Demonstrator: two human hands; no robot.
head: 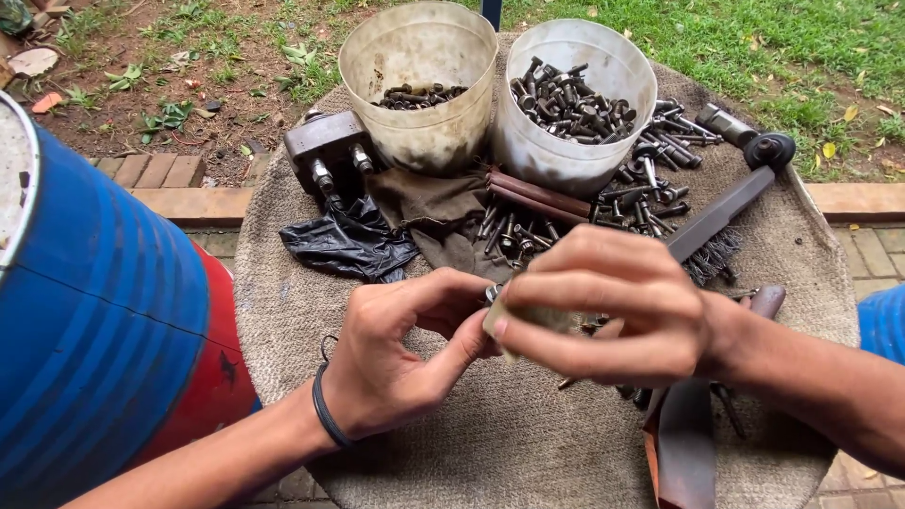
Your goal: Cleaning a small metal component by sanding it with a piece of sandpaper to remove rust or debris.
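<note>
left hand (396, 353) and right hand (613, 306) together over the tabletop (528, 443), both pinched on a small bolt (493, 294) and a pale scrap (528, 319) between the fingertips; beyond the hands, loose bolts (514, 231) on brown cloth (429, 212), then two pale buckets (419, 85) holding more bolts; black bag (344, 243) above the left hand; dark bar (721, 212) beyond the right; blue drum (94, 302) left of the left forearm.
</note>
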